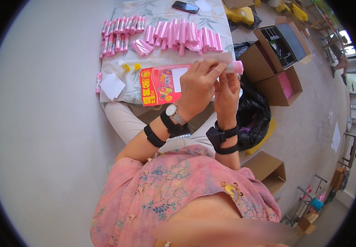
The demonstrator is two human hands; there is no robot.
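Head view: glossy pink cylindrical roll (pixel 237 67)

"What can't you make out from there?"

"Between one and two o'clock, the left hand (pixel 198 85) hides the left end of the pink roll (pixel 237 67) from me; I can't tell how the right hand (pixel 227 96) meets it. At eleven, the red packet (pixel 155 84) is partly covered."

"Farther out?"

"At twelve, my view cuts off the table (pixel 155 7). At two, a person (pixel 343 61) is too small for detail. At five, a patch (pixel 223 232) is blurred."
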